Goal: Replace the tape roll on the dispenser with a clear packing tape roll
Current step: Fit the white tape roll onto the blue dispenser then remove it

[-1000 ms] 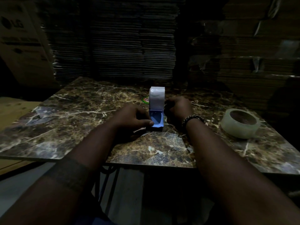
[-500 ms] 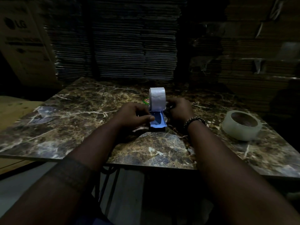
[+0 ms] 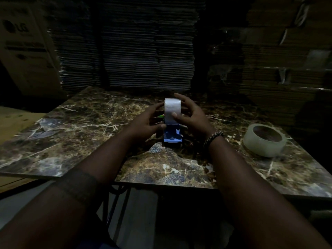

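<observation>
A blue tape dispenser stands near the middle of the marble table. A pale tape roll sits upright at its top. My right hand grips this roll from the right, thumb on its front face and fingers spread behind it. My left hand touches the roll's left side with its fingertips, and its thumb rests against the dispenser's left wall. A clear packing tape roll lies flat on the table at the right, apart from both hands.
Stacks of flattened cardboard rise behind the table, with cardboard boxes at the left and right. A small green and red object lies behind my left hand. The table's front edge runs close to my forearms.
Both hands have moved up from the dispenser's base to the pale roll. The roll now sits higher above the blue base, and my right hand's fingers have spread open around it.
</observation>
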Demonstrator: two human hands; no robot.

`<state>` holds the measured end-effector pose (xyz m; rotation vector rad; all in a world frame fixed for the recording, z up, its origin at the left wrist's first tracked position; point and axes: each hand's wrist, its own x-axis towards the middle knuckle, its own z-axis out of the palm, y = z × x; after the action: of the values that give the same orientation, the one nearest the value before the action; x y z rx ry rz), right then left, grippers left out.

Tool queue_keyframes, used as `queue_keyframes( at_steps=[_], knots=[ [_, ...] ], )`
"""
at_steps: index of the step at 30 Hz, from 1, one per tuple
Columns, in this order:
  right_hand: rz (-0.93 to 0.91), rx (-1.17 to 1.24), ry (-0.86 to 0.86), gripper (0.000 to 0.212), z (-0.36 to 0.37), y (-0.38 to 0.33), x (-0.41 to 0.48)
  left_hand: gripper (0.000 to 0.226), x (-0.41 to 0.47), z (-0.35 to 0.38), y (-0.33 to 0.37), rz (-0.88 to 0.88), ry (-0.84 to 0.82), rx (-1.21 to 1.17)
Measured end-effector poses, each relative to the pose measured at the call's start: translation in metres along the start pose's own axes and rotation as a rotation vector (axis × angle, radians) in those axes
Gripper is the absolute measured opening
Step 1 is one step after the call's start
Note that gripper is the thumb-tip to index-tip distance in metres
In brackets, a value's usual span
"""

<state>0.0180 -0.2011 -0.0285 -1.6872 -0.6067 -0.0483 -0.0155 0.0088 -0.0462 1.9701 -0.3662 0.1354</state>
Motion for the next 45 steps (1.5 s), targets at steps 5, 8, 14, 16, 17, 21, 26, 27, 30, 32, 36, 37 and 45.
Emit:
queue_keyframes(
  at_steps=[5,8,14,16,17,21,26,27,30,32,36,37,45],
  knots=[
    [-0.032,-0.093,0.025,0.072,-0.002,-0.004,-0.003,0.060,0.000,0.004,0.002,-0.001,-0.002,-0.048],
    [-0.032,-0.100,0.033,0.073,-0.002,-0.004,-0.003,0.057,0.001,0.004,0.001,0.010,0.022,-0.005],
    [-0.016,-0.048,0.055,0.073,-0.002,-0.004,-0.004,0.046,0.001,0.004,-0.002,0.016,0.053,0.075],
    [-0.014,-0.023,0.065,0.074,-0.004,-0.003,-0.004,0.043,0.002,0.004,-0.003,0.007,0.056,0.088],
    [-0.012,-0.011,0.066,0.074,-0.006,-0.003,-0.004,0.042,0.002,0.004,-0.004,0.000,0.060,0.091],
    [0.000,0.024,0.065,0.074,-0.011,-0.001,-0.004,0.038,0.001,0.005,-0.002,0.003,0.070,0.100],
    [0.033,0.076,0.063,0.073,-0.014,-0.002,-0.005,0.035,0.000,0.006,0.002,-0.013,0.080,0.090],
    [0.037,0.084,0.062,0.073,-0.016,-0.002,-0.005,0.035,0.000,0.007,0.002,-0.013,0.079,0.093],
    [0.049,0.100,0.059,0.073,-0.019,-0.005,-0.008,0.035,-0.001,0.007,0.001,-0.013,0.083,0.100],
    [0.059,0.126,0.061,0.073,-0.021,-0.006,-0.010,0.036,-0.002,0.007,0.002,-0.028,0.088,0.072],
    [0.057,0.133,0.064,0.074,-0.024,-0.005,-0.011,0.035,-0.002,0.007,0.002,-0.038,0.082,0.058],
    [0.058,0.131,0.065,0.075,-0.024,-0.004,-0.010,0.034,-0.002,0.006,0.001,-0.043,0.076,0.051],
    [0.058,0.129,0.074,0.075,-0.027,0.001,-0.008,0.035,-0.002,0.006,0.001,-0.062,0.077,0.048]
  ],
)
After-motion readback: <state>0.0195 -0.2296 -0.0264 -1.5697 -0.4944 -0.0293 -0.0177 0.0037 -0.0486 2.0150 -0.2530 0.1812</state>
